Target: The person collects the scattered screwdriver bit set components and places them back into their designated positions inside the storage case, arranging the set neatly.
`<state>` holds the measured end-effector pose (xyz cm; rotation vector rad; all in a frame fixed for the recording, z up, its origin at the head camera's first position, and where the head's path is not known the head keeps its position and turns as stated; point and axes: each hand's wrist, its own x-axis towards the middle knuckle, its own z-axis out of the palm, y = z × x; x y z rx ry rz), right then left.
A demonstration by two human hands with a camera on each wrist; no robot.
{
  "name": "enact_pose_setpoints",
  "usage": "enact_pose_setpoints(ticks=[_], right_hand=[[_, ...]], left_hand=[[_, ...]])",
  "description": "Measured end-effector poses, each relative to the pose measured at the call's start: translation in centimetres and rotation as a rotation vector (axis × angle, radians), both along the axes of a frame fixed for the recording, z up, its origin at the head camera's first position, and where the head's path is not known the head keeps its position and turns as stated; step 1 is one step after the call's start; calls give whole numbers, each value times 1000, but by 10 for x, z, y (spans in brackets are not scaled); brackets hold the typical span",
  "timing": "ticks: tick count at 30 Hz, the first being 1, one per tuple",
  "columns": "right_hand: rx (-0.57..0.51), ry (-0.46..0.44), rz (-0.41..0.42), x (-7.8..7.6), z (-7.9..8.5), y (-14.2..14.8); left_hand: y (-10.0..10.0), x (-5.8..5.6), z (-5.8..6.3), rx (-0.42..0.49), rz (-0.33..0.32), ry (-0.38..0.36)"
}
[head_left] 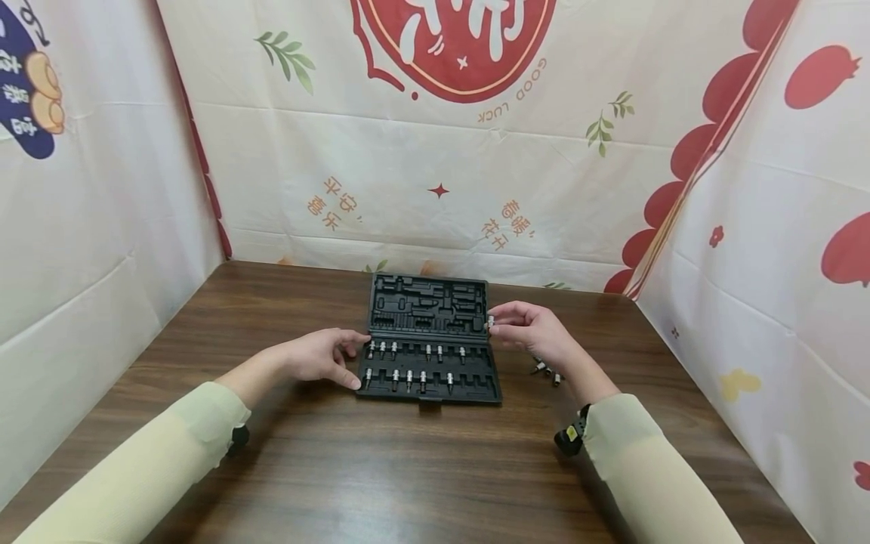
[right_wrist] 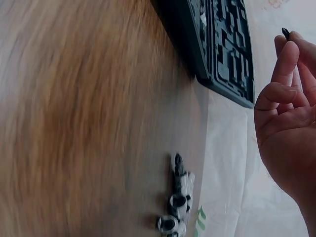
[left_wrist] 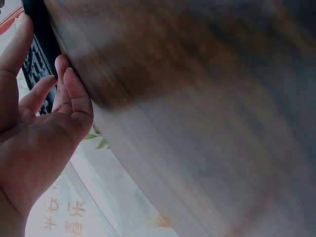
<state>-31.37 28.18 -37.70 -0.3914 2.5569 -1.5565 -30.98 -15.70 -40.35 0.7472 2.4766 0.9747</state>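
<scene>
While resting the left hand (head_left: 316,357) against the left side of an open black case (head_left: 476,396), pinching a silver-and-black bit (head_left: 491,322) in the right hand (head_left: 537,330).
Touching the near-left corner with the left thumb and letting the left fingers bend loosely along the edge, gripping nothing. Squeezing the bit between right thumb and fingertips by the right edge of the lid (head_left: 435,302), with the dark tip poking out in the right wrist view. Showing two rows of seated bits (head_left: 409,379) in the near half of the case, six farther and five closer; showing moulded recesses in the lid beyond. Having a few loose bits (head_left: 556,379) lying on the wooden table (head_left: 435,468), right of the case, near the right forearm (head_left: 591,378). Wearing pale sleeves (head_left: 646,453) and facing a printed white cloth (head_left: 408,143).
</scene>
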Motion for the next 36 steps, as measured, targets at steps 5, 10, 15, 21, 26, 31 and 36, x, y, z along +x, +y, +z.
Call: enact_pose_setpoints(ticks=[5,10,15,21,26,31,36], right_hand=[[9,-3,17,-2,-3,-12],[15,-4,25,-4,-6,-23],[15,5,45,-6,-8,-34],[9,-3,54,-8,-9,-49],[20,-3,87,-11,-9,-65],[40,15,108,-14,-9,-79],[28,14,124,-15,-7,-91]], left_hand=[[1,-1,0,1,-11,6],[2,0,1,-1,-9,-2],[2,0,0,-5,-1,-8],[1,0,1,-7,-5,-4],[1,0,2,-15,-7,0],[0,1,3,-23,-18,14],[1,0,2,-23,-11,7]])
